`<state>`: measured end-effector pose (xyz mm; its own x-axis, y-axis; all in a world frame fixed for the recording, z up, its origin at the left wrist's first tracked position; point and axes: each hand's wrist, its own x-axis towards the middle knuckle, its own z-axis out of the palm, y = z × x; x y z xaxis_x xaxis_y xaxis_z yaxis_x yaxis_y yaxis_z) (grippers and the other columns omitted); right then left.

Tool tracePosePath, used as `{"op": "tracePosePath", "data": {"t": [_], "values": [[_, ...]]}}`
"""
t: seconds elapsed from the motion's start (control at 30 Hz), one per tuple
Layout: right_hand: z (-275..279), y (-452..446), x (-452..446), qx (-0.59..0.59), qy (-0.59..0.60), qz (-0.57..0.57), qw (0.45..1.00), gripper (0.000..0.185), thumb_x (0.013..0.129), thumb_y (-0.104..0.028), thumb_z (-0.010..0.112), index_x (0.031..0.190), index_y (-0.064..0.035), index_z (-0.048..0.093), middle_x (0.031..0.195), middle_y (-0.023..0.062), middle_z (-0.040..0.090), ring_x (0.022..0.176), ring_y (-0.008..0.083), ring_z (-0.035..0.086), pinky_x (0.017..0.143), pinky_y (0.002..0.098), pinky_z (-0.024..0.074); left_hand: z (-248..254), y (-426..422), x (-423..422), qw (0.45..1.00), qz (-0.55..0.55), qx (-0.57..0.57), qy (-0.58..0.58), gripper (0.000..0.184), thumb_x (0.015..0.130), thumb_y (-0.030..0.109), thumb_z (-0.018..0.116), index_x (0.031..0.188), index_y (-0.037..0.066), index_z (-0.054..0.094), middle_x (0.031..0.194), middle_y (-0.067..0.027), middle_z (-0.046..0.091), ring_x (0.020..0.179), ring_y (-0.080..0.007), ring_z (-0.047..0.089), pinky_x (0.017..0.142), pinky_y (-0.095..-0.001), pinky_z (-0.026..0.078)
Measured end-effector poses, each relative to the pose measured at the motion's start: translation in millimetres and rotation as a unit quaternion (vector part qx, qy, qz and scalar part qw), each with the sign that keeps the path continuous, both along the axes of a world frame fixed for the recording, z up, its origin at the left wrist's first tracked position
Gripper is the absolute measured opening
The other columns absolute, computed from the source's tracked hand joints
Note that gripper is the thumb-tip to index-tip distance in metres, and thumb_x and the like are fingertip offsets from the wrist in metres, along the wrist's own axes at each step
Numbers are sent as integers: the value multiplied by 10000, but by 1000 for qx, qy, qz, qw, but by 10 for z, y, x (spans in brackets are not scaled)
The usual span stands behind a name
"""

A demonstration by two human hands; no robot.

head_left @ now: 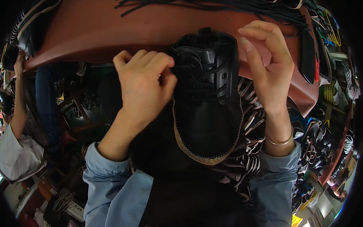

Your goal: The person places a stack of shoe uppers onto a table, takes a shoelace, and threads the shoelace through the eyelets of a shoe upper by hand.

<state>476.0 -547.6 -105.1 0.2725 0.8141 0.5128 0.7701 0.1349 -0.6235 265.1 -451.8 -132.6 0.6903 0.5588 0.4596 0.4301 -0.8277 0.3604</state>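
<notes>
Head view: black shoe upper (207, 126) taken as landmark. It lies centrally, at the near edge of the reddish-brown surface (96, 26). Long axis runs away from the wearer: rounded toe toward the body, collar opening at the far end, partly over the surface. Pale stitched border visible around the toe. Black laces (208, 79) cross the far half of the upper. Support beneath the toe end too dark to make out.

Left hand (144, 82): left of the upper, level with its laced section, back of the hand to the camera. Fingers curled in, nearly closed. A thin dark strand (103, 65) shows on the hand's outer side, roughly in line with the laces; judged to be pinched in the fingers, though the grip itself is hidden.

Right hand (271, 60): right of the upper's collar end, thumb and forefinger parted, palm loosely cupped, nothing seen in it. Left is the nearer hand, just beside the upper's left flank; contact not confirmed.

Beyond the upper: loose black strips (173, 3) on the surface. Right of the upper: heaped pieces with pale edges (252, 134). Far left of the upper: another person's forearm (18, 104), well apart.
</notes>
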Motion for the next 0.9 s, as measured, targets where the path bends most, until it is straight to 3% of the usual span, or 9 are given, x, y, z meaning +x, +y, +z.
{"op": "tracePosePath", "data": {"t": [0.17,0.27,0.4,0.5,0.7,0.77,0.8,0.87,0.9], "values": [[1,-217,71,10,4,-12,1000,192,767,46,634,950,-7,664,1055,101,601,971,235,606,849,314,475,-94,-221,-42,982,33,-96,-160,195,705,70,725,862,99,614,890,-46,559,841,-215,512,804,-359,357],[14,-378,45,-8,26,-40,999,192,777,62,612,959,19,655,1104,117,582,1016,218,593,886,317,463,-350,-503,-58,960,29,-249,-125,244,716,72,755,907,83,604,953,-66,525,900,-248,491,817,-341,361],[17,-462,-53,-31,30,-10,999,208,768,58,626,962,-6,661,1091,111,583,1004,261,595,873,324,471,-174,-343,-216,969,-43,-240,-47,186,760,-16,677,847,71,538,829,-74,553,806,-268,536,833,-377,377],[3,-546,-3,-61,-8,-30,998,195,750,53,646,926,-26,674,1091,104,584,997,282,592,841,321,478,-54,8,-747,990,51,-118,58,142,767,-30,663,838,44,566,790,-97,594,775,-311,537,746,-352,440],[-128,-458,-355,-84,-96,96,987,236,694,-12,675,925,-50,699,1351,145,480,1302,389,330,1051,492,297,63,157,-1151,954,136,-268,-15,73,837,-2,655,895,22,616,808,-45,624,793,-152,581,732,-249,449],[-184,-387,-484,-104,-131,37,985,241,698,-10,674,934,-54,698,1439,153,396,1377,395,229,1078,493,249,-30,173,-1165,887,160,-342,-266,89,860,0,633,947,12,614,866,-52,627,815,-173,587,756,-251,461],[-183,-369,-547,-119,-104,33,987,224,705,0,664,920,-55,692,1489,158,327,1420,398,140,1101,514,195,-5,155,-1104,885,162,-343,-268,89,860,0,633,947,12,614,866,-52,627,815,-173,587,756,-251,461],[-205,-322,-530,-105,-90,41,990,183,706,4,664,879,-54,677,1492,157,322,1424,397,130,1107,526,175,86,83,-924,630,96,-511,-576,211,887,5,596,1096,17,570,896,-57,607,806,-157,580,768,-248,467],[-214,-281,-521,-90,-74,44,992,144,708,8,663,839,-52,663,1495,156,317,1427,396,119,1113,538,155,79,70,-945,594,74,-544,-588,383,883,7,588,1249,26,477,891,-51,587,786,-126,565,743,-241,462]]}}
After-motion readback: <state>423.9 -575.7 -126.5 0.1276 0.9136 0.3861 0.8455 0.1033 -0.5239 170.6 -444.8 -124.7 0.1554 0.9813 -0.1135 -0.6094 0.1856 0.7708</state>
